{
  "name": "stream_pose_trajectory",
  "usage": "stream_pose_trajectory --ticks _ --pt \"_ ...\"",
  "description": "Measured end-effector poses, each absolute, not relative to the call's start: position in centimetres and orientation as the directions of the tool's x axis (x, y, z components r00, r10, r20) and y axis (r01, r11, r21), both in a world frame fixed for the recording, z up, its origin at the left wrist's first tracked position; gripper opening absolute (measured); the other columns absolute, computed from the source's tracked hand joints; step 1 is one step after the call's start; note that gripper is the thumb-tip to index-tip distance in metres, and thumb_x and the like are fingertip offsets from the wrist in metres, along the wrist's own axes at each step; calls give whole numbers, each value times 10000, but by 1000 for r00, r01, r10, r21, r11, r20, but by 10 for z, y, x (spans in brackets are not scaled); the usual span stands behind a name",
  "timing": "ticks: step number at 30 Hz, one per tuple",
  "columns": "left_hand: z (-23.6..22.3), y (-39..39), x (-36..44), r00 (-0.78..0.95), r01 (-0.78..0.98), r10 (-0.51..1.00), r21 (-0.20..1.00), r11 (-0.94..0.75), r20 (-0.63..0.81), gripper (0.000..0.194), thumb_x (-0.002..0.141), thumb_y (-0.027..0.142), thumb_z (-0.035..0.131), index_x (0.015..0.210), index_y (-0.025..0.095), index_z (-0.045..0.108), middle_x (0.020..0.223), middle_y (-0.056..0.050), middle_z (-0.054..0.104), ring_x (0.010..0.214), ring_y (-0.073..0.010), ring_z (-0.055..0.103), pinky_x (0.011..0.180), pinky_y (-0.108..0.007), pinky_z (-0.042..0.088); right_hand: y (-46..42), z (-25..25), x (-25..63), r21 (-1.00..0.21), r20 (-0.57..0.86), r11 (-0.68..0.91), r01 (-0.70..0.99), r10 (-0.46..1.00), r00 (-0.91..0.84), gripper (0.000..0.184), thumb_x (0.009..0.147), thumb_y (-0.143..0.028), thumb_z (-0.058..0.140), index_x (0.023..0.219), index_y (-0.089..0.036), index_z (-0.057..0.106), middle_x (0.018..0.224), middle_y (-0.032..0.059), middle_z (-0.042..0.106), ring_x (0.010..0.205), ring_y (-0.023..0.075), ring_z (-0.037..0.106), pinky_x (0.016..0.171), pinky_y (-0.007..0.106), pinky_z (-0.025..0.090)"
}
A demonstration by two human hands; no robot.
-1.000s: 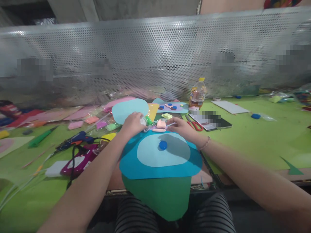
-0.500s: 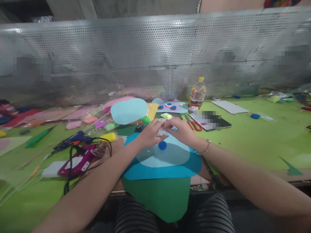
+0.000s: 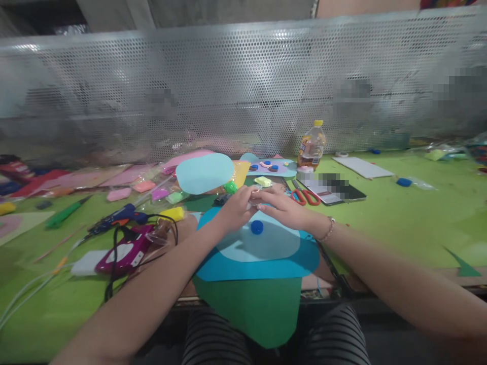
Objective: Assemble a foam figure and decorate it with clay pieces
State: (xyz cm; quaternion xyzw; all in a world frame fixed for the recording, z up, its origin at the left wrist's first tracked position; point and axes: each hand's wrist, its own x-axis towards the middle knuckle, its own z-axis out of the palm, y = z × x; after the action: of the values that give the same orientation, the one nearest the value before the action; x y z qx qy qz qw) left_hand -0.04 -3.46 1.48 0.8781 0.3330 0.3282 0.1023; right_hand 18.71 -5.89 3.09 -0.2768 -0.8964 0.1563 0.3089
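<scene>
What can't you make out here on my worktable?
All in the head view:
Pale item: mostly covered by your left hand and right hand, shape unclear.
Bright blue paper: its far edge is partly hidden behind those hands.
Bottle: lettering too small and blurred to read.
Colorful item at far right: cut off by the picture's edge.

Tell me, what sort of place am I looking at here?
It looks like a craft workspace, perhaps a workshop or classroom; I can't tell which. Signs of it are the layered blue paper cutouts, the red-handled scissors and what seems a glue gun.
</scene>
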Motion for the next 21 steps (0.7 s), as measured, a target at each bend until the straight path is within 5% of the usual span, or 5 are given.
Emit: stream_pose_trajectory --ticks 8,16,21 --pt "17 -26 -7 682 587 629 232 -775 373 414 823 203 454 1230 160 391 1200 -143 489 1162 -261 446 973 -406 354 -56 28 181 -463 406 782 416 605 -685 281 893 -287 444 1141 -226 562 1198 81 562 1149 236 452 960 430 374" --pt "24 -27 -9 651 593 636 245 -767 415 327 849 224 409 1159 149 484 1123 -164 560 1080 -285 504 927 -418 370 -60 31 177 -302 541 839 452 541 -644 354 824 -111 450 1131 -242 569 1090 61 623 1056 223 516 908 404 408" --pt "22 -20 -15 627 696 705 166 -698 332 219 831 195 409 983 186 565 1005 -118 604 990 -250 546 872 -362 399 -56 25 189 -275 494 824 495 563 -663 331 851 -133 420 1109 -226 605 1045 79 647 1038 231 540 856 404 431"
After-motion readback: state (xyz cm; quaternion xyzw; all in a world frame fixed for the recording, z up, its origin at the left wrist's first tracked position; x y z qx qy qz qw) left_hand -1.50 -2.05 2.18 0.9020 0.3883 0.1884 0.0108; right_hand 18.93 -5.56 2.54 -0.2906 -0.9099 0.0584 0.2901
